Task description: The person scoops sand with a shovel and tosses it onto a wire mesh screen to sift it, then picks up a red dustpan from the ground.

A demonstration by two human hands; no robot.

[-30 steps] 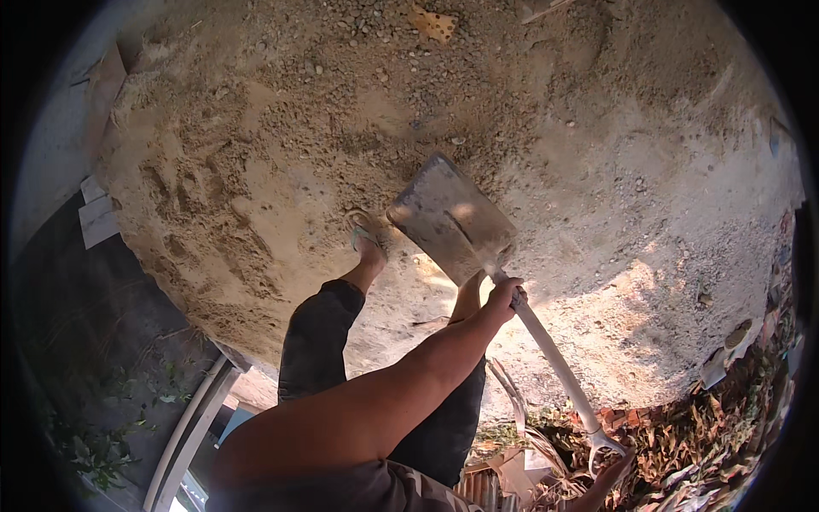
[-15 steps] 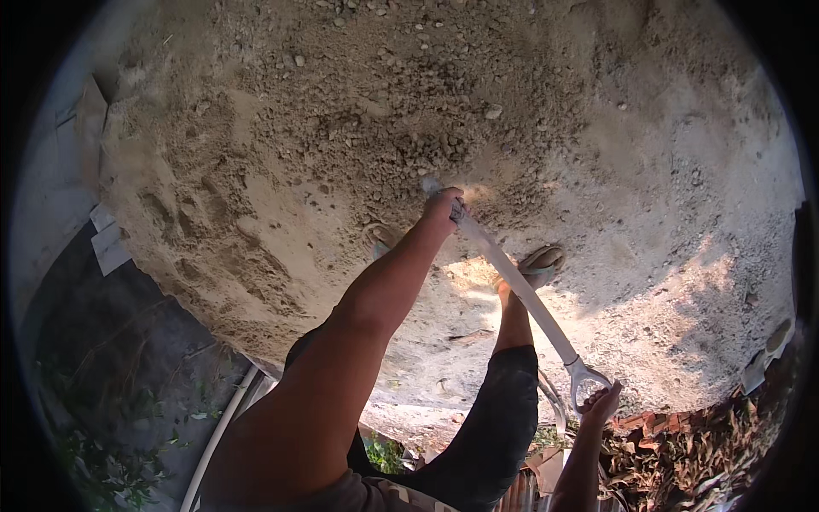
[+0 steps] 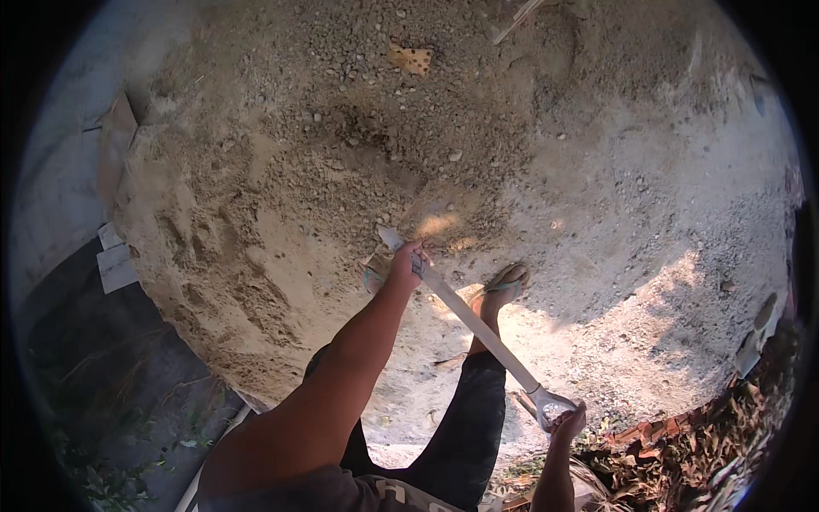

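Note:
A long-handled shovel (image 3: 482, 331) slants across the view from the middle down to the lower right. My left hand (image 3: 408, 261) is closed round the lower shaft, just above the metal. Little of the grey blade shows beyond that hand. At the other end my right hand (image 3: 567, 422) grips the pale D-shaped handle. Under the blade lies loose sandy soil (image 3: 375, 141) mixed with small stones. My feet in flip-flops (image 3: 510, 282) stand on either side of the shaft, the left one partly hidden by my left hand and arm.
A yellowish piece with holes (image 3: 411, 59) lies on the soil at the far side, near a pale stick (image 3: 518, 19). Dry leaves (image 3: 682, 456) and red bricks (image 3: 653, 431) edge the lower right. Pale slabs (image 3: 115, 260) and a dark lower area are at the left.
Both hands have moved left and nearer to me with the shovel. The view has shifted, bringing the holed yellowish piece and the stick into sight at the far side.

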